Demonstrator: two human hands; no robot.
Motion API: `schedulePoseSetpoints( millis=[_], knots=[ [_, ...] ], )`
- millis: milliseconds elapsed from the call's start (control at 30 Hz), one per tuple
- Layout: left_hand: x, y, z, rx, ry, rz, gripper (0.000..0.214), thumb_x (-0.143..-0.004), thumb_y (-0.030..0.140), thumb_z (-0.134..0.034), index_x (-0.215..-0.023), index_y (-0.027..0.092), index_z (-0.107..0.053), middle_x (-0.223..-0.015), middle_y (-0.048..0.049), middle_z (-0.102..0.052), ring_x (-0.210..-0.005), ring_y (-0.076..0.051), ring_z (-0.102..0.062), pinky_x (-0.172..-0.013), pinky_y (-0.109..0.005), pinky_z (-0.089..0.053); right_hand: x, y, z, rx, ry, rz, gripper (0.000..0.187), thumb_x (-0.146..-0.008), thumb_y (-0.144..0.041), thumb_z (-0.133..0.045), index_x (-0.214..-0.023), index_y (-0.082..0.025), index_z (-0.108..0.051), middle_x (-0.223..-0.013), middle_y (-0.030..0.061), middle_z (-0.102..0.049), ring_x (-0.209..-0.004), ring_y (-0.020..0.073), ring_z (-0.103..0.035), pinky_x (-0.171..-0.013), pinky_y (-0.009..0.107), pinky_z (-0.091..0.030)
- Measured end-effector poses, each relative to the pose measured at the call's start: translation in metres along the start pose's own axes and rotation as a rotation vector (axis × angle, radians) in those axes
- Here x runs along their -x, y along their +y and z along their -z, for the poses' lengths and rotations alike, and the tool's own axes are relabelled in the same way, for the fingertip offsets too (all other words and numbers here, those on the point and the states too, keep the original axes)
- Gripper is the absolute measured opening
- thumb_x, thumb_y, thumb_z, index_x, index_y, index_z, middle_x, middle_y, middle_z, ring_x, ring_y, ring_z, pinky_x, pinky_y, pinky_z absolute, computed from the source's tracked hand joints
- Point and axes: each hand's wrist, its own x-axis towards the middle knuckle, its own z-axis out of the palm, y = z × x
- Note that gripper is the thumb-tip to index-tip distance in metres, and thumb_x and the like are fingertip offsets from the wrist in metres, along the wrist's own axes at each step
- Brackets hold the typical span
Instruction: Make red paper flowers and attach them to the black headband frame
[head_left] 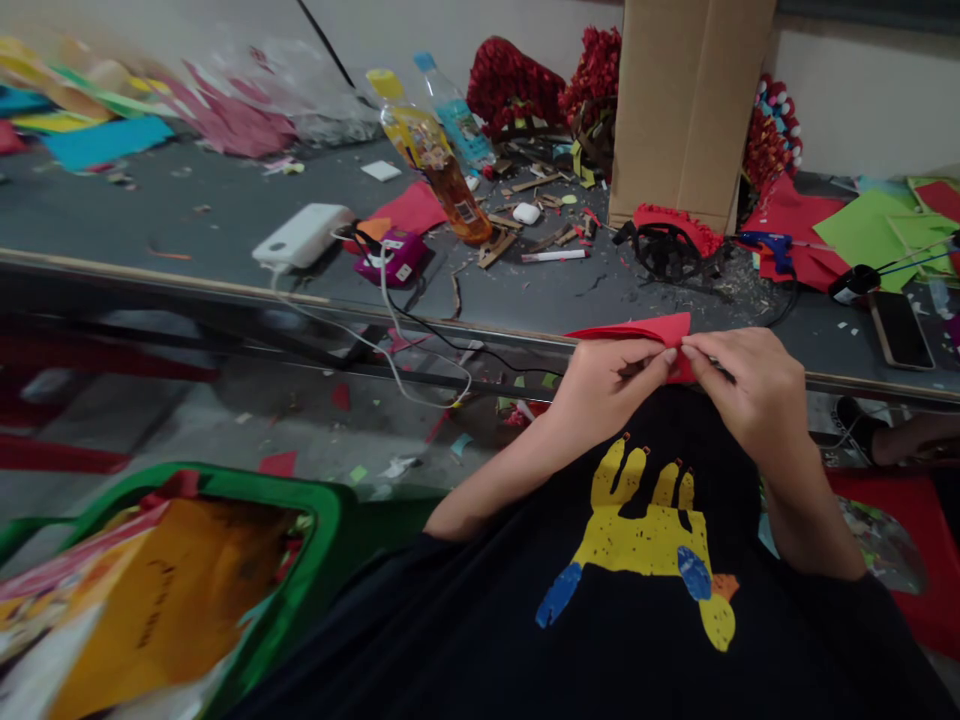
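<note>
Paper (651,325), red and seemingly doubled over, was gripped at one spot from both sides: the left hand (609,385) pinched it between thumb and finger, and the right hand (754,385) did the same just beside, the thumb tips almost meeting. Its longer flap reached leftward above the left hand, and a small part showed below the thumbs. Whether the fingers were creasing or tearing could not be told. Either way, I judged the close pinch right for fine work: small, even movements along a short stretch would have served better than one long pull. Keeping the layers lined up probably mattered most, since such a thin sheet looked apt to slip or wrinkle.

The hands worked in front of the dark shirt (480,625), at the near edge of the table (172,225), with no hard surface seen backing the pinch, so steady wrists were called for. Just past that edge lay a dark frame with red trim (664,250) and, to its right, a blue glue gun (772,243), best given room. Behind the frame stood a cardboard panel (690,100); farther right lay a phone (900,330).
</note>
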Motion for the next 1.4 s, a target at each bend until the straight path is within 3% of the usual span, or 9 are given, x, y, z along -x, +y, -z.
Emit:
schedulePoseSetpoints(
  millis=[233, 733, 1067, 1400],
  knots=[
    [-0.001, 0.001, -0.003, -0.003, 0.023, 0.011, 0.026, -0.088, 0.026, -0.053, -0.071, 0.013, -0.067, -0.064, -0.001, -0.065, -0.056, -0.009, -0.054, -0.053, -0.02, -0.042, -0.001, -0.004, -0.004, 0.119, 0.034, 0.035, 0.015, -0.091, -0.022, -0.051, -0.091, -0.02, -0.066, -0.082, 0.0043, -0.072, -0.08, 0.0186, -0.065, -0.08, 0.033, -0.045],
    [0.0, 0.0, -0.002, 0.048, 0.012, 0.026, 0.025, -0.088, 0.027, -0.054, -0.07, 0.014, -0.067, -0.065, -0.0012, -0.066, -0.058, -0.01, -0.058, -0.055, -0.02, -0.045, 0.001, -0.001, 0.002, 0.075, -0.017, 0.047, 0.017, -0.092, -0.023, -0.049, -0.098, -0.021, -0.066, -0.089, 0.0039, -0.073, -0.084, 0.0185, -0.066, -0.08, 0.033, -0.046],
    [-0.005, -0.006, -0.004, 0.148, 0.01, 0.101, 0.028, -0.087, 0.031, -0.057, -0.067, 0.014, -0.068, -0.064, -0.0024, -0.068, -0.059, -0.011, -0.061, -0.056, -0.02, -0.05, -0.003, 0.002, -0.011, 0.197, -0.016, 0.067, 0.018, -0.093, -0.022, -0.045, -0.09, -0.019, -0.063, -0.079, 0.0044, -0.067, -0.078, 0.0179, -0.059, -0.079, 0.032, -0.04],
    [-0.005, -0.009, -0.003, 0.167, -0.014, 0.141, 0.024, -0.086, 0.028, -0.057, -0.072, 0.014, -0.069, -0.066, -0.0017, -0.068, -0.06, -0.01, -0.061, -0.059, -0.019, -0.049, -0.006, 0.01, -0.008, 0.008, -0.074, -0.005, 0.02, -0.095, -0.027, -0.043, -0.087, -0.021, -0.06, -0.08, 0.0027, -0.067, -0.076, 0.0168, -0.058, -0.073, 0.03, -0.04]
  ],
)
